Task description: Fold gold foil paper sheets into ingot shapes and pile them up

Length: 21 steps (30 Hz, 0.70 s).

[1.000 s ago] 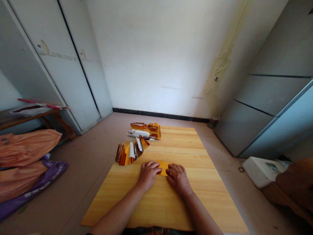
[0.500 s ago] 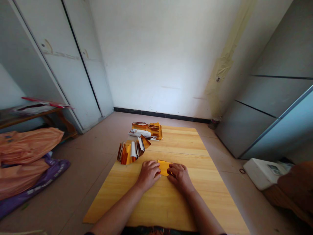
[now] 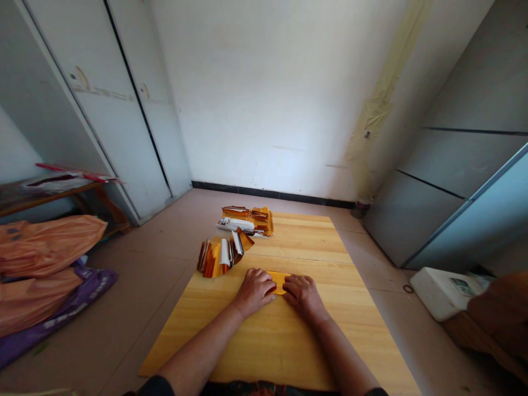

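A small sheet of gold paper [image 3: 280,279] lies on the wooden table between my two hands. My left hand [image 3: 254,292] grips its left side, fingers curled over the edge. On the right side, my right hand [image 3: 304,297] is closed on the same sheet with bent fingers. The fingers cover both ends of the paper, so its full outline is hidden. Beyond my left hand stands a fanned bunch of folded gold and white paper [image 3: 225,253]. Farther back is another pile of gold paper [image 3: 263,220] with a white packet [image 3: 236,224] at its front.
The wooden table [image 3: 330,341] stands before a white wall. Orange and purple bags [image 3: 45,264] lie on the floor at left, near grey cabinets [image 3: 136,110]. To the right are a grey refrigerator [image 3: 445,165] and a white foam box [image 3: 437,294].
My left hand has shifted slightly right over the sheet, and less of the gold paper shows between my hands. The paper piles have not moved.
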Each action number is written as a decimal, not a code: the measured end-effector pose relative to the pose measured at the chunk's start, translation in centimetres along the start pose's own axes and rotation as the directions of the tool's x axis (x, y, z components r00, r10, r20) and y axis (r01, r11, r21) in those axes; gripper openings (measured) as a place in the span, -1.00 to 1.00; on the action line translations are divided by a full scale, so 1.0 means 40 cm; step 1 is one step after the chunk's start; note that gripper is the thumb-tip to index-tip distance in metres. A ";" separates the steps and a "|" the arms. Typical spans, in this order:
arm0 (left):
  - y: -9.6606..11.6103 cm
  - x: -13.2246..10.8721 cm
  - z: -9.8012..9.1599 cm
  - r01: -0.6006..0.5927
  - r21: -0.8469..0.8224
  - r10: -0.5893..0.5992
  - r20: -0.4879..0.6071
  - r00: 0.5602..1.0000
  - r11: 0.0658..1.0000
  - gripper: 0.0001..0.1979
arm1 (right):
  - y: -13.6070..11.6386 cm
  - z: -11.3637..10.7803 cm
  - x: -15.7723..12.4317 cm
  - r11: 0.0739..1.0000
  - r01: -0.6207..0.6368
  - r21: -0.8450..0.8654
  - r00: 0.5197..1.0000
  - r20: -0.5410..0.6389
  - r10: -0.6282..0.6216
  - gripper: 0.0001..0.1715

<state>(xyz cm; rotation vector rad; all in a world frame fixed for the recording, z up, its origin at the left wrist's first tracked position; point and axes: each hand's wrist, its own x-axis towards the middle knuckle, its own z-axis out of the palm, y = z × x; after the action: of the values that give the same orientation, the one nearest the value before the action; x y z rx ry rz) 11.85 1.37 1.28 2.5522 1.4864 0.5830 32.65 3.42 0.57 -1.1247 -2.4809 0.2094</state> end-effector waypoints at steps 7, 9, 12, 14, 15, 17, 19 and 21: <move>-0.001 0.027 0.021 0.065 0.016 -0.064 -0.072 0.995 0.998 -0.82 | 0.002 0.001 0.007 0.998 -0.025 0.052 0.999 -0.025 0.026 -0.79; -0.003 0.038 0.026 0.116 -0.006 -0.116 -0.084 0.990 0.993 -0.83 | 0.006 0.008 0.010 0.994 -0.077 0.082 0.994 -0.065 0.083 -0.79; -0.006 0.054 0.034 0.185 -0.068 -0.191 -0.095 0.977 0.980 -0.85 | 0.018 0.026 0.018 0.974 -0.182 0.134 0.970 -0.141 0.200 -0.77; -0.007 0.063 0.040 0.232 -0.110 -0.243 -0.098 0.965 0.966 -0.86 | 0.026 0.038 0.026 0.957 -0.248 0.151 0.945 -0.179 0.273 -0.75; -0.007 0.067 0.043 0.251 -0.124 -0.264 -0.097 0.960 0.960 -0.87 | 0.029 0.042 0.030 0.949 -0.277 0.147 0.934 -0.191 0.302 -0.75; -0.007 0.073 0.048 0.289 -0.132 -0.302 -0.093 0.949 0.948 -0.86 | 0.030 0.049 0.038 0.937 -0.329 0.116 0.917 -0.198 0.346 -0.75; -0.006 0.078 0.052 0.327 -0.114 -0.337 -0.085 0.938 0.938 -0.84 | 0.026 0.054 0.044 0.928 -0.366 0.073 0.907 -0.193 0.374 -0.74; -0.004 0.080 0.053 0.364 -0.076 -0.369 -0.075 0.926 0.928 -0.80 | 0.020 0.057 0.050 0.921 -0.390 0.022 0.902 -0.191 0.387 -0.74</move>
<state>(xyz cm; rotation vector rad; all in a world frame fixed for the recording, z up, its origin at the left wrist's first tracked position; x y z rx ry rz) 13.95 4.39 0.14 2.1450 1.8823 0.6766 31.07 5.50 -1.14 -1.5641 -2.0741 0.1822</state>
